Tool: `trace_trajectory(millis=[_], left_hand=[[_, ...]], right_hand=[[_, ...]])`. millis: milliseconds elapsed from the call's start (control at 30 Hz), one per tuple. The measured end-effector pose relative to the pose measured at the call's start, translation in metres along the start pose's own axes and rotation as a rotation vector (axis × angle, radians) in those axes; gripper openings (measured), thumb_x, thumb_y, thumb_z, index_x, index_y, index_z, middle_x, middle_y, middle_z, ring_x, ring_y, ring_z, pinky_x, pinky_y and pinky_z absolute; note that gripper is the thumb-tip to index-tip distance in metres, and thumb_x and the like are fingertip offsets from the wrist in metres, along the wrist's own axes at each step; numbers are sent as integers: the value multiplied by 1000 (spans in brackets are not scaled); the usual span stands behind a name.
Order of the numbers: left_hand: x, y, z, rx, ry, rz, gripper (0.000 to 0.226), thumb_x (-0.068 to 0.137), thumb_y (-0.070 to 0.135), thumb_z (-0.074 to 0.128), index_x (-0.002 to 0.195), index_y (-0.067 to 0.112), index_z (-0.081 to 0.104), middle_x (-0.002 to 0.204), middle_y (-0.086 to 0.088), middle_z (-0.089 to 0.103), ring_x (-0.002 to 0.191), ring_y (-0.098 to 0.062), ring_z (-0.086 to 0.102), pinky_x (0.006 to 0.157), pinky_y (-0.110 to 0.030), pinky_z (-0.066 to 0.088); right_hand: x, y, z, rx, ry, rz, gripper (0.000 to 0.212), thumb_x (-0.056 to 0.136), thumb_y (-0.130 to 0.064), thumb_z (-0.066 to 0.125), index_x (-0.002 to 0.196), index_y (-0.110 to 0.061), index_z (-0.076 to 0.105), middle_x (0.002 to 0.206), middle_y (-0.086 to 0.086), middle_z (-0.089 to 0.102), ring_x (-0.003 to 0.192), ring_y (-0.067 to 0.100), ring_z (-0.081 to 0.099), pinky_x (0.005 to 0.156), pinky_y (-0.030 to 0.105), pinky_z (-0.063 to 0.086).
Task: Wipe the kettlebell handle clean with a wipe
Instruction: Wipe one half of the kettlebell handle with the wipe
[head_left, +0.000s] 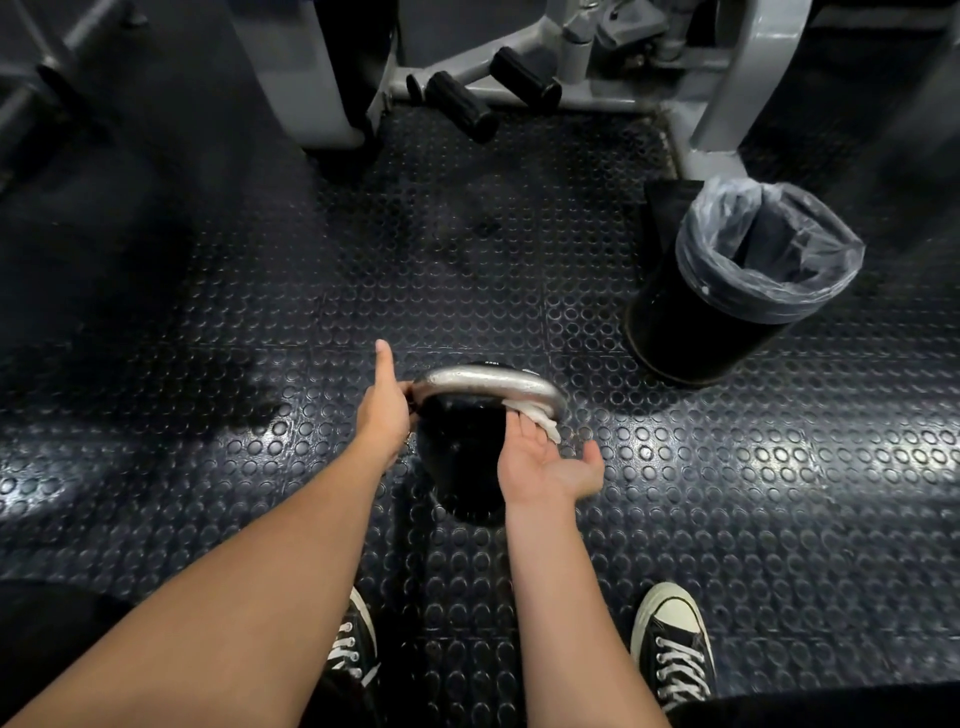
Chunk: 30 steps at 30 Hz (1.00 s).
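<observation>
Kettlebell handle (485, 378), a curved bar of polished silver metal, arched over the round black kettlebell body (462, 462), which stood on the dark rubber floor with raised round studs (260, 322) just ahead of the person's feet. The left hand (383, 410) gripped the handle's end at 9 o'clock, fingers curled around the bar and thumb pointing away toward 12. The right hand (545, 462) lay palm up under the handle's end at 3 o'clock, its fingers wrapped round a crumpled white wipe (537, 418) pressed against the metal there, thumb held free to the side. At 2 o'clock from the kettlebell, well apart, stood a black round waste bin lined with a clear plastic bag (737, 280). At 12 o'clock, farther off, a grey steel machine frame (727, 78) carried black foam roller pads (460, 106). Two black canvas sneakers with white laces (672, 649) showed at 6 o'clock.
</observation>
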<state>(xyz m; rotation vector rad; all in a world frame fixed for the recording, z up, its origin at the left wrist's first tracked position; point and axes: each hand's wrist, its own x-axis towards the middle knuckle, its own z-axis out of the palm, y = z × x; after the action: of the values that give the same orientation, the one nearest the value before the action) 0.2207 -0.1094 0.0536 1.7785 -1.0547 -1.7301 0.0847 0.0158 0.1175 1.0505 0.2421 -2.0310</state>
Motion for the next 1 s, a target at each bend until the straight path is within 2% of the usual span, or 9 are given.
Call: trace_trajectory(millis=[133,233,400,467,533,633,700,833,1000], left_hand=[[5,-3,-1,1,11,-16,129,45,120,24,104,22,83,104,-8,84,112,-28,75,120,-53,42],[4,-3,-2,0,-4,-17,130,46,120,24,105,21,84,104,-7,84,113,-28,74,121,-53,41],[6,-3,-1,1,-19,-16,130,47,120,24,104,21,85,106,-7,84,117,-28,72,123,-53,38],[9,-5,-2,-11,-16,-20,130,47,120,24,103,21,85,107,-7,84,117,-28,72,122,-52,39],[7,-4,-2,1,-18,-20,131,45,120,23,104,20,85,106,-7,84,117,-28,73,122,-53,39],[1,-1,0,7,-27,-3,133,45,120,23,107,19,83,101,-7,85,113,-27,75,121,-53,40],[0,-1,-1,4,-21,-1,135,42,120,24,108,18,82,100,-7,85,112,-28,75,121,-52,41],[-5,3,-1,4,-19,18,137,37,121,24,107,19,83,99,-8,84,111,-28,75,120,-53,41],[-14,7,1,-3,-9,27,136,31,121,24,101,20,83,98,-8,84,111,-27,75,121,-54,41]], right_hand=[[4,-3,3,4,40,-5,84,91,-47,46,148,8,18,152,31,27,141,46,28,116,57,22],[5,-2,8,29,30,19,84,91,-46,48,149,6,19,149,31,32,139,44,33,116,54,25],[-1,-1,2,-2,8,7,83,90,-45,48,149,4,18,152,32,27,142,45,25,117,57,20],[2,2,7,-5,-12,30,82,87,-49,51,146,1,25,153,25,30,141,37,33,117,51,24],[3,6,10,-19,-2,12,76,89,-51,49,140,1,32,145,17,41,128,26,48,113,41,31],[0,8,7,-11,-15,-24,73,92,-50,46,138,4,35,129,25,52,116,37,56,109,50,37],[-2,3,1,-11,17,-20,78,92,-51,45,144,5,28,133,29,48,121,41,52,111,57,33],[7,-5,6,0,11,52,94,86,-54,49,152,2,12,153,31,23,141,46,26,115,59,21],[0,-10,2,3,16,-6,86,89,-47,50,149,4,17,149,32,30,139,47,31,114,59,24]])
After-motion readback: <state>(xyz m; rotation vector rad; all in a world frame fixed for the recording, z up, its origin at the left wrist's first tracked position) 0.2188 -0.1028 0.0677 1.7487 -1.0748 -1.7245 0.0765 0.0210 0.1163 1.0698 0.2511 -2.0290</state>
